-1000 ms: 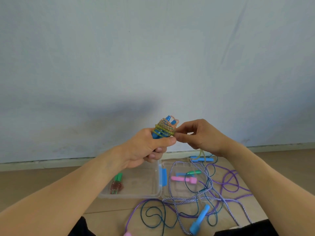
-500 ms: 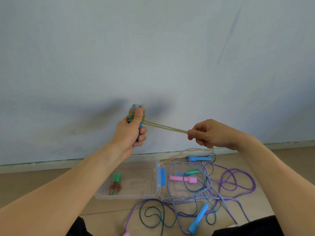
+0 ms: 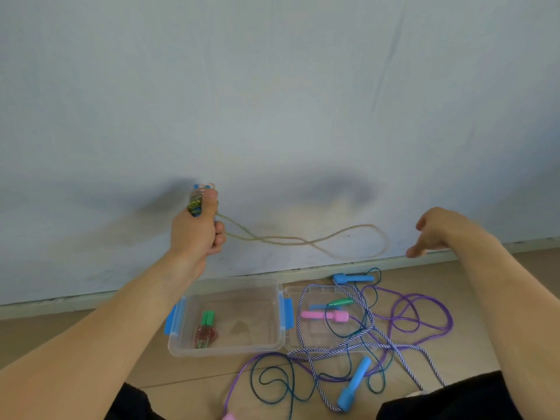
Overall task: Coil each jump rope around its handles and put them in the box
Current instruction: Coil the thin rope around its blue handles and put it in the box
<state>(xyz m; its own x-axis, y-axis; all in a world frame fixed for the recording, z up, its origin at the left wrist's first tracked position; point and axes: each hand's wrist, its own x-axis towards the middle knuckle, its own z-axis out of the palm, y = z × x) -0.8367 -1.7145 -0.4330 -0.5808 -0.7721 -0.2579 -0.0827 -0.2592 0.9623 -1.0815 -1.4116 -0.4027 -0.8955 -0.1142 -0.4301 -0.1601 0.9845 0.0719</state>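
Loose ropes tangled on floor beside clear box, w/ lid under the tangle.
L hand was raised, fingers wrapped tight round blue handles w/ coiled rope; its tan tail looped free in air. R hand hung loose, fingers relaxed, held nothing. One coiled green-handled rope lay in box.

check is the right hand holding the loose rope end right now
No, the right hand is open and apart from the rope loop, which hangs from the left hand.
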